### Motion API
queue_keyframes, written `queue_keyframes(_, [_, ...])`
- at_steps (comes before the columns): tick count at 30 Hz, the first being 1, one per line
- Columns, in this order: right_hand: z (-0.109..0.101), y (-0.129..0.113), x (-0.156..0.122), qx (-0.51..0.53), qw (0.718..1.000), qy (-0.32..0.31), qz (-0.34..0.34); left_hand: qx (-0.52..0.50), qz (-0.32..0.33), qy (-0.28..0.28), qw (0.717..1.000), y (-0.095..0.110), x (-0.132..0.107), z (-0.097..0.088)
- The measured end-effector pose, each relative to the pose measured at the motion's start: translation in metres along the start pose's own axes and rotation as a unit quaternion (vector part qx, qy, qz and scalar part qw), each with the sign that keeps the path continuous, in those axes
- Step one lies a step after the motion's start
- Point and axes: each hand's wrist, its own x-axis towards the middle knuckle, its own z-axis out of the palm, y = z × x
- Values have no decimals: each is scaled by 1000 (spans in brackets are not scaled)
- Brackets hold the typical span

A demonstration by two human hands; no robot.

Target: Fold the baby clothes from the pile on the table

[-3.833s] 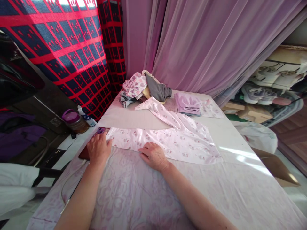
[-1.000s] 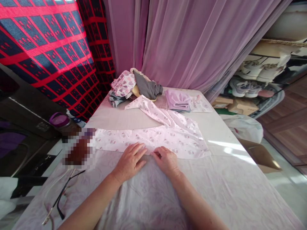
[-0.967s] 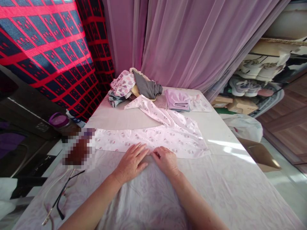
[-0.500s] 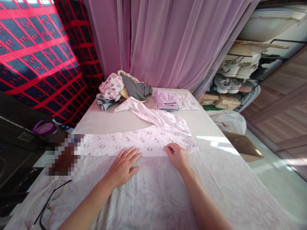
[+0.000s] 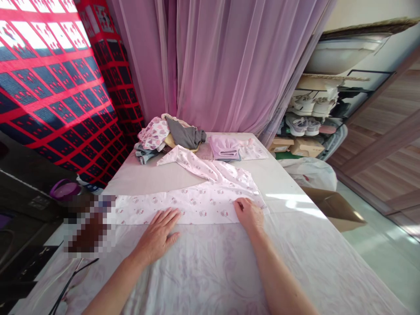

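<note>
Fabric [image 5: 62, 83], red-and-navy check, hangs far left. Left hand [image 5: 159, 234] flat, fingers extended, nothing gripped, on smooth pink garment [image 5: 197, 203] spread across floral-sheeted surface [image 5: 210, 271]. Right hand [image 5: 250, 216] half-curled at near edge, can't tell if pinching. Cardboard box [image 5: 337, 208], floor right.

I have the pink garment [image 5: 203, 197] spread out on the table [image 5: 275, 181], its pale cloth dotted with small printed cartoon figures. I see its near length lying flat, fairly smooth, almost straight from left to right; the other slants away leftward, creased, its tip bent over.
</note>
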Motion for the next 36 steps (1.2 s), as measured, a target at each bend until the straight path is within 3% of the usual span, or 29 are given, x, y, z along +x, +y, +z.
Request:
queue_keyframes(3, [1,1,-1,5,1000,21,-2,21,-32,31,999,-6,-5,2])
queue_keyframes(7, [4,2,-2,-14,999,20,-20,59,-154,88,982,-5,-7,8])
queue_keyframes(10, [6,3,-2,-16,999,19,-20,65,-217,101,969,-4,-7,11])
queue_keyframes(21, [8,2,-2,-6,999,16,-29,28,-209,74,975,-15,-9,-1])
queue_keyframes(25, [4,-41,10,42,993,-9,-109,27,-201,79,976,-14,-8,1])
queue_keyframes(31, [13,-158,41,27,954,-119,-272,29,-179,84,980,-16,-11,9])
queue_keyframes(33, [22,-190,47,-10,940,-176,-291,21,-174,84,981,-16,-12,10])
queue_keyframes(36, [34,-220,53,-35,934,-210,-289,8,-169,86,982,-14,-12,9])
